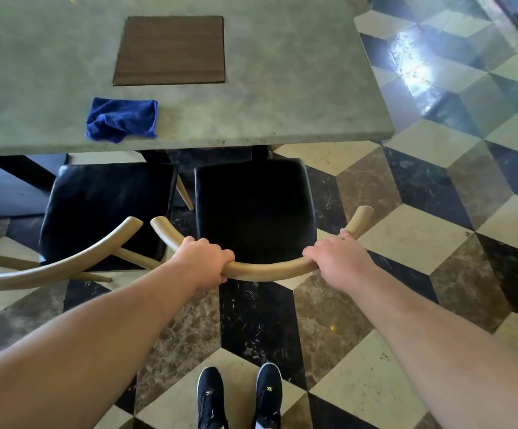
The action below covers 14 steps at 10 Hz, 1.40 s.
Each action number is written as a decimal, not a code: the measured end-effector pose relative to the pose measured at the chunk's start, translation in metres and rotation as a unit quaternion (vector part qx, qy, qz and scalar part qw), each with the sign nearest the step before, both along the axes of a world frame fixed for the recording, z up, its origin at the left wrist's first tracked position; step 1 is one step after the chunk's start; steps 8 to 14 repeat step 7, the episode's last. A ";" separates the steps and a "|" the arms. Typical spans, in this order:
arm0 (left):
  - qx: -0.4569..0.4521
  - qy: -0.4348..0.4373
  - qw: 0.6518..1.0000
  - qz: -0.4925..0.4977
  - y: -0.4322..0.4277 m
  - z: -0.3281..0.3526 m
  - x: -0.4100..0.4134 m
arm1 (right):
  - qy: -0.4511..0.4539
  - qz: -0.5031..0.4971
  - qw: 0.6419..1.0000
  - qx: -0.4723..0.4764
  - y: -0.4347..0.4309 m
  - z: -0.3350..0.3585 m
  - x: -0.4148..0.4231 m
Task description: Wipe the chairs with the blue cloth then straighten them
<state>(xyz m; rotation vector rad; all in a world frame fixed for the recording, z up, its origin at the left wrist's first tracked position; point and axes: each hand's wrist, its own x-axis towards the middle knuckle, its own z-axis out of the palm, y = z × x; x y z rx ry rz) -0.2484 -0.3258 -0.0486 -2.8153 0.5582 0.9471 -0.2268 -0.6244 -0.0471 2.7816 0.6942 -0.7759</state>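
Head view: my left hand [203,258] and right hand [338,257] both tight around the chair rail [267,270], blue cloth [121,119] on the desk [282,103], no readable writing anywhere.

Crumpled blue cloth [121,120] on grey stone-look table [282,103], near its front edge; two black-cushioned wooden chairs [254,212] [103,209] side by side before it

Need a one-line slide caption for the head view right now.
Both hands, left hand and right hand, grip the right chair's backrest; blue cloth lies on table.

Brown mat [171,51] on grey table [297,97]; checkered floor [421,243].
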 end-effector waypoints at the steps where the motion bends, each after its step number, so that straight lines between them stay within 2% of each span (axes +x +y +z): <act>1: 0.000 -0.004 1.000 0.002 0.001 0.000 0.010 | -0.003 0.002 1.000 -0.005 0.001 0.000 0.011; 4: -0.009 0.003 1.000 -0.004 -0.006 0.002 0.023 | -0.015 0.007 1.000 -0.003 -0.004 0.000 0.027; 6: -0.017 0.061 0.998 0.021 -0.008 0.018 0.027 | -0.036 -0.010 0.999 0.010 0.001 0.010 0.021; 7: -0.051 0.091 0.992 0.066 -0.006 0.036 0.033 | -0.022 -0.016 0.999 0.019 0.006 0.024 0.020; 14: -0.051 0.091 0.992 0.066 -0.006 0.036 0.033 | -0.022 -0.016 0.999 0.019 0.006 0.024 0.020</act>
